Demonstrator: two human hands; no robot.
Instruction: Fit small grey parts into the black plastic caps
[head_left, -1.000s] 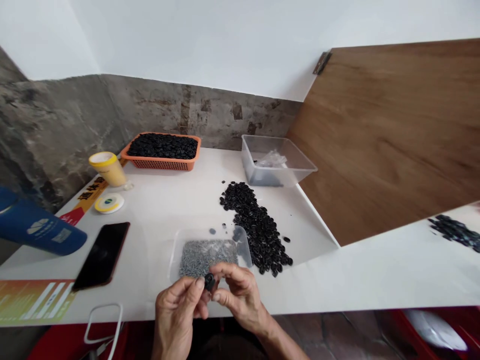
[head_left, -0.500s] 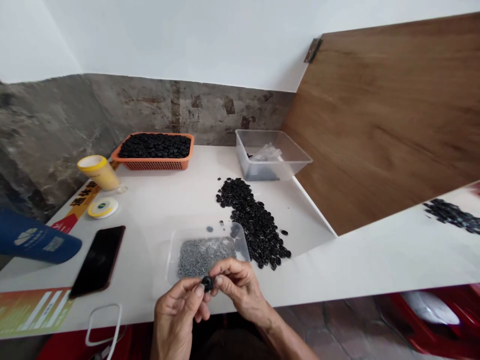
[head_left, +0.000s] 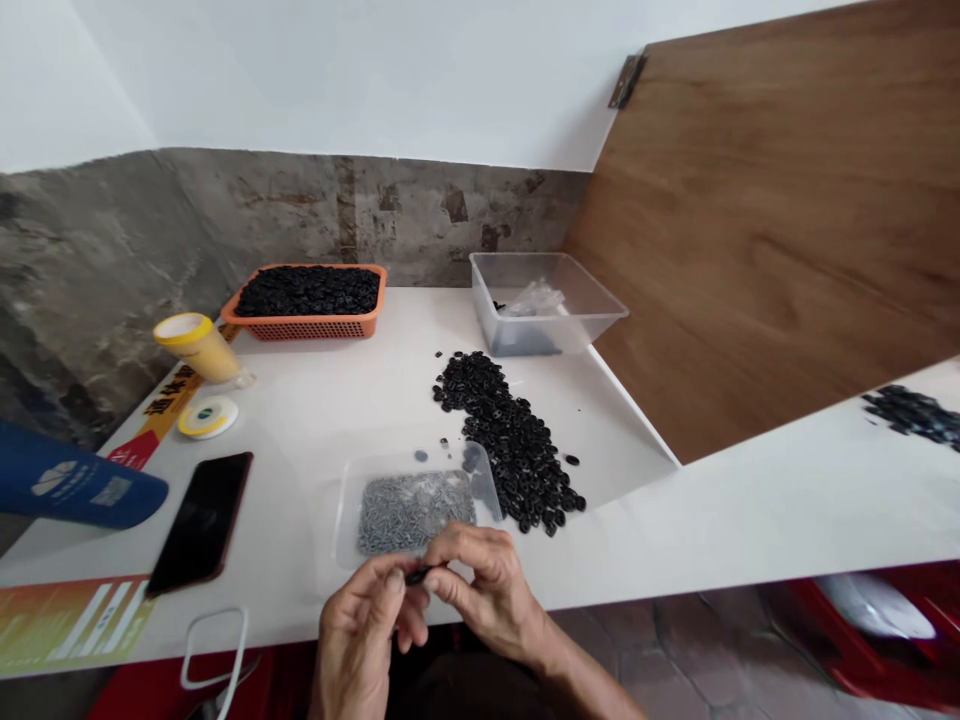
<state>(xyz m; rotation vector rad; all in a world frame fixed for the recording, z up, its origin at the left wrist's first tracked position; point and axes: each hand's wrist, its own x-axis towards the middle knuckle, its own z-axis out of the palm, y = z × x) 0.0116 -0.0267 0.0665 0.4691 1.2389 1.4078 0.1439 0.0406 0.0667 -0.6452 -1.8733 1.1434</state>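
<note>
Between my two hands is a small black oval part, pinched at its left by my left hand and at its right by my right hand. Both hands are closed at the fingertips, just above the table's front edge. Right behind them stands a clear plastic tub with many small grey metal pins, which look like screws. A loose heap of black oval parts lies to the right of the tub. Whether a pin sits in the held part is too small to tell.
An orange basket full of black parts stands at the back left, a clear bin at the back right. On the left are a yellow cup, its lid, a phone and a blue bottle. A wooden panel rises at right.
The black part has turned between my fingertips and now shows its edge more than its face. My right fingers have closed further over it. The view has shifted slightly.
</note>
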